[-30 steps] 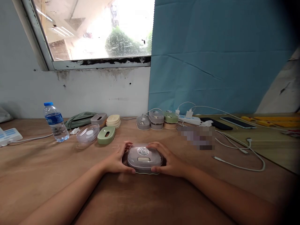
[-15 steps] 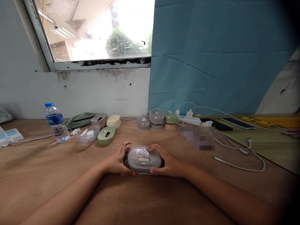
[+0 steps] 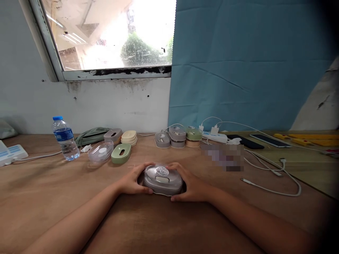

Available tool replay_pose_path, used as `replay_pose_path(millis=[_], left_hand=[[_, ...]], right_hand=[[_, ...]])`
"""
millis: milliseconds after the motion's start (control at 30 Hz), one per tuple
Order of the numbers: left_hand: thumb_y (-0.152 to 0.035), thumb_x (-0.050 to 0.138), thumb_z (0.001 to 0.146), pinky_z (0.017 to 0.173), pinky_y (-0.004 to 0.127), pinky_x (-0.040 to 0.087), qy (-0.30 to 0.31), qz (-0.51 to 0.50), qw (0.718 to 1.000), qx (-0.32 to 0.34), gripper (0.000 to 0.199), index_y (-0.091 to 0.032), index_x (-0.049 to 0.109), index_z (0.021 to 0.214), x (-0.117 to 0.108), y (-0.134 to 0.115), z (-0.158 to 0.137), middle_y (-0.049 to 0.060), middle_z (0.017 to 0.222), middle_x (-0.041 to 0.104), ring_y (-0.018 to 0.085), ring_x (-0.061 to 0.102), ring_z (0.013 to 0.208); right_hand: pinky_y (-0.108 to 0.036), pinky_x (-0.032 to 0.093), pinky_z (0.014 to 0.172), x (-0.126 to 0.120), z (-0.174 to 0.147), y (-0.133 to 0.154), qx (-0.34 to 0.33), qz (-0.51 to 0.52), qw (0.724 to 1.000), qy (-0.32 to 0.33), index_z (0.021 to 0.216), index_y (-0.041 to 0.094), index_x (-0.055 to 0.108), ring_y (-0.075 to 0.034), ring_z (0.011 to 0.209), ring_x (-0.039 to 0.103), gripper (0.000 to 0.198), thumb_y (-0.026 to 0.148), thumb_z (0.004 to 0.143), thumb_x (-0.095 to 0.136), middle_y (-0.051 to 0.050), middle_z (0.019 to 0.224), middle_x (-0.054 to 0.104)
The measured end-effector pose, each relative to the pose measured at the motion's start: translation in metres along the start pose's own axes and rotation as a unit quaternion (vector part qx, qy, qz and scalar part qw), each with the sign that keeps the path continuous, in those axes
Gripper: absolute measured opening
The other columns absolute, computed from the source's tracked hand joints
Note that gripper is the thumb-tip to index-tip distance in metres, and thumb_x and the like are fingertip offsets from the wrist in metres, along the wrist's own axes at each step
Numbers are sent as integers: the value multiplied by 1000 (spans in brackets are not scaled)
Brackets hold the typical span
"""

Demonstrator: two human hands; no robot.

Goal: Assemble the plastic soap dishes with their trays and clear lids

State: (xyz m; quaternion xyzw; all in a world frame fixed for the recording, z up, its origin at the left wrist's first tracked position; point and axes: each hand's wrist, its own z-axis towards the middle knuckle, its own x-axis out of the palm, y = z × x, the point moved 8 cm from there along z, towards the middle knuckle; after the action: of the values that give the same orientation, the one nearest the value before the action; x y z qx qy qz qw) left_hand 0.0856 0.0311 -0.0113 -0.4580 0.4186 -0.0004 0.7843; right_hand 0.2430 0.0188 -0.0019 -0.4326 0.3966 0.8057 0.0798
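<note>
A grey oval soap box (image 3: 156, 187) with a clear lid, a round patterned sticker and a pale oblong slot lies on the brown table in front of me. My left hand (image 3: 135, 180) is wrapped round its left end, thumb at the front corner and fingers behind. Round the right end curls my right hand (image 3: 189, 184), its fingers on the far upper edge and its thumb low at the front, near the table. The box looks slightly tilted, its near left side close to my left thumb.
Behind are a green box part (image 3: 121, 154), a clear lid (image 3: 100, 151), stacked cream parts (image 3: 129, 137) and several lidded boxes (image 3: 177, 133). A water bottle (image 3: 65, 139) stands left. White cables (image 3: 275, 192), a power strip (image 3: 215, 137) and phones (image 3: 270, 140) lie right.
The box has tipped and turned slightly between my hands. My right thumb has come away from its front side, and my left fingers have closed in along the back.
</note>
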Motion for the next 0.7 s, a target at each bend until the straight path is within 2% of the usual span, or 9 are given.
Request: replay_pose_path(millis=[100, 167, 267, 333, 400, 467, 567, 633, 700], left_hand=[[-34, 69, 61, 97, 40, 33, -16, -102, 995, 2, 78, -25, 29, 127, -4, 2, 2, 8, 127, 40, 24, 41, 115], [-35, 68, 63, 95, 39, 35, -18, -167, 986, 2, 76, -26, 28, 127, -6, 4, 2, 9, 127, 41, 24, 43, 114], [-37, 66, 64, 92, 39, 37, -11, -223, 975, 13, 74, -25, 27, 127, -9, 2, 0, 9, 125, 43, 24, 45, 112], [-37, 67, 64, 93, 38, 36, -7, -244, 969, 24, 76, -24, 27, 128, -10, 1, -1, 9, 123, 45, 24, 45, 112], [-38, 67, 64, 94, 38, 35, -14, -271, 962, 30, 80, -24, 24, 130, -11, 2, 0, 10, 123, 45, 24, 44, 113], [-41, 62, 67, 94, 37, 35, -67, -290, 955, 20, 75, -22, 24, 130, -19, 10, 3, 10, 122, 46, 23, 44, 113], [-42, 50, 75, 89, 36, 38, -235, -281, 930, -31, 55, -18, 33, 122, -46, 37, 0, 11, 116, 49, 19, 52, 100], [-39, 51, 74, 82, 33, 41, -326, -260, 906, -70, 47, -16, 39, 113, -63, 54, -6, 9, 106, 53, 15, 57, 84], [-36, 55, 68, 72, 30, 43, -378, -254, 885, -95, 43, -16, 44, 104, -74, 67, -12, 5, 92, 55, 12, 57, 70]], right_hand=[[-44, 32, 99, -4, -1, 4, -30, -17, 999, -13, 129, 26, 31, -30, 125, 27, 90, 45, 52, 74, -9, 138, 22], [-45, 31, 100, -8, -1, 9, -66, -36, 997, -24, 129, 28, 31, -28, 127, 23, 82, 40, 58, 71, -6, 142, 17], [-44, 28, 103, -15, -4, 20, -148, -84, 984, -53, 128, 32, 32, -22, 129, 21, 59, 23, 75, 57, 0, 140, 26], [-42, 30, 103, -16, -6, 27, -204, -107, 972, -55, 131, 32, 27, -19, 128, 25, 58, 16, 80, 50, 0, 136, 35], [-41, 35, 100, -18, -4, 33, -252, -129, 958, -55, 131, 31, 28, -19, 125, 32, 58, 16, 80, 51, -2, 132, 41], [-42, 37, 98, -25, 4, 35, -278, -172, 942, -74, 123, 32, 39, -19, 122, 37, 49, 19, 78, 54, -2, 131, 43], [-44, 37, 96, -40, 36, 27, -252, -267, 924, -106, 106, 32, 53, -20, 120, 39, 30, 20, 78, 54, -1, 129, 45], [-45, 37, 94, -49, 67, 16, -228, -329, 908, -127, 105, 28, 55, -23, 119, 38, 28, 18, 79, 52, -5, 129, 44], [-45, 35, 93, -54, 101, 0, -194, -405, 883, -134, 110, 25, 53, -25, 118, 38, 33, 14, 79, 50, -9, 129, 43]])
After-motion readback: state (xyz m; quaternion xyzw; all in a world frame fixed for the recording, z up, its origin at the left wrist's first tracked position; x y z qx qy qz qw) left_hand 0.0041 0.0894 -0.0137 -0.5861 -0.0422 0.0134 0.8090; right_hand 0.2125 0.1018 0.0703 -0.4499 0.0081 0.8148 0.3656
